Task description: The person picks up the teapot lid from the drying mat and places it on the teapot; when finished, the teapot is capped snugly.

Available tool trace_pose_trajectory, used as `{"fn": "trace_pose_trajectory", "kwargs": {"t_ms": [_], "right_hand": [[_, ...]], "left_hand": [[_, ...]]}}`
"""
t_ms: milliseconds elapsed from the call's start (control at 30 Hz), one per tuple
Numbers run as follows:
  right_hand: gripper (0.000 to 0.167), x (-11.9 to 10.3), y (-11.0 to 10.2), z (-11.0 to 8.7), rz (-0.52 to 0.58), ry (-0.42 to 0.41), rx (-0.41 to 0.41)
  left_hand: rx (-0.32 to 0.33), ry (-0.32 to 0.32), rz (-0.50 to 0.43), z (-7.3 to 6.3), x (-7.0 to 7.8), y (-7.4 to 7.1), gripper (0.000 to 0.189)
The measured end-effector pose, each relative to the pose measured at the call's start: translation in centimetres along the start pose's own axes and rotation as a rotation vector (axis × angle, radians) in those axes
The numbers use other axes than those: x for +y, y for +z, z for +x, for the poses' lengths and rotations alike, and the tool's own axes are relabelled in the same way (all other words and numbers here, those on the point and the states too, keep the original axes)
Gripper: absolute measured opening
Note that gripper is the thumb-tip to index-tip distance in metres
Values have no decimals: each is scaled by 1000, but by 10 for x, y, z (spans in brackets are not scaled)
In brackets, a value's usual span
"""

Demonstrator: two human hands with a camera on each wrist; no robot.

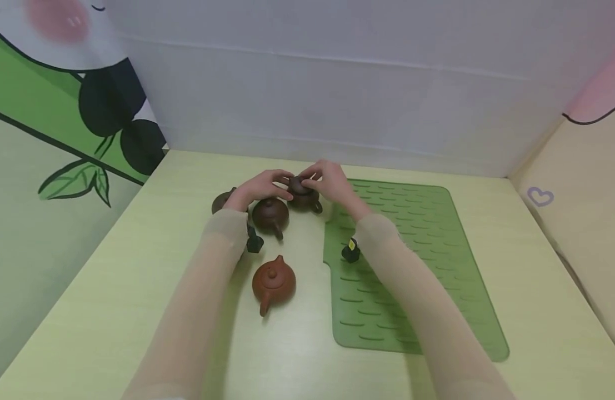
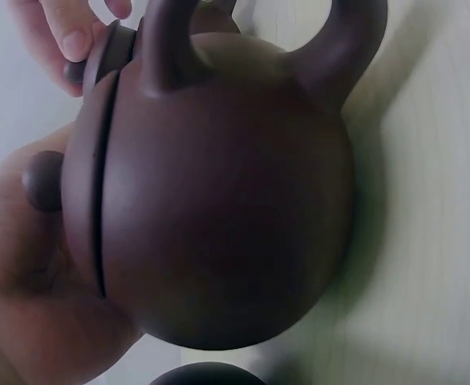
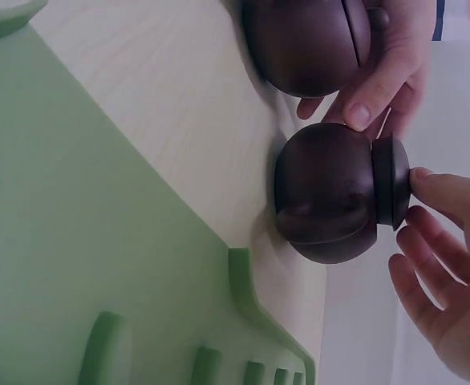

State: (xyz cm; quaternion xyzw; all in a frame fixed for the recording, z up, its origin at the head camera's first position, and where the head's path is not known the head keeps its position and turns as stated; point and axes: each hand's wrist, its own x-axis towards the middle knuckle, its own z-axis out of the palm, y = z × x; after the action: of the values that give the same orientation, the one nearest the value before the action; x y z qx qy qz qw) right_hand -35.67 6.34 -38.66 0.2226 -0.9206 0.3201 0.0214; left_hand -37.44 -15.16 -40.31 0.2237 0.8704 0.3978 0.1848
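At the back of the table stands a dark brown teapot (image 1: 305, 201). My right hand (image 1: 333, 182) pinches the knob of its lid (image 3: 393, 183) between thumb and fingertips. The lid sits slightly raised and tilted over the pot's mouth in the right wrist view. From the other side, my left hand (image 1: 261, 186) grips this pot's body, thumb against it in the right wrist view. A second dark teapot (image 1: 270, 215), its lid on, stands below the left hand and fills much of the left wrist view. Another dark teapot (image 1: 220, 201) is partly hidden behind the left hand.
A reddish-brown teapot (image 1: 274, 283) with its lid on stands nearer the front, between the forearms. To the right lies a green ridged mat (image 1: 412, 266), under the right forearm. A pale wall (image 1: 327, 100) rises behind the table's back edge.
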Motion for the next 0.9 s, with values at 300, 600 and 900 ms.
{"fn": "trace_pose_trajectory", "kwargs": {"t_ms": [300, 600, 900], "right_hand": [[22, 1, 2, -2, -7, 15, -4], [24, 10, 11, -6, 39, 56, -3], [24, 11, 17, -7, 33, 56, 11]], "left_hand": [[-18, -8, -15, -6, 8, -2, 69], [-14, -7, -5, -1, 1, 3, 67], [-27, -36, 13, -3, 3, 2, 68]]}}
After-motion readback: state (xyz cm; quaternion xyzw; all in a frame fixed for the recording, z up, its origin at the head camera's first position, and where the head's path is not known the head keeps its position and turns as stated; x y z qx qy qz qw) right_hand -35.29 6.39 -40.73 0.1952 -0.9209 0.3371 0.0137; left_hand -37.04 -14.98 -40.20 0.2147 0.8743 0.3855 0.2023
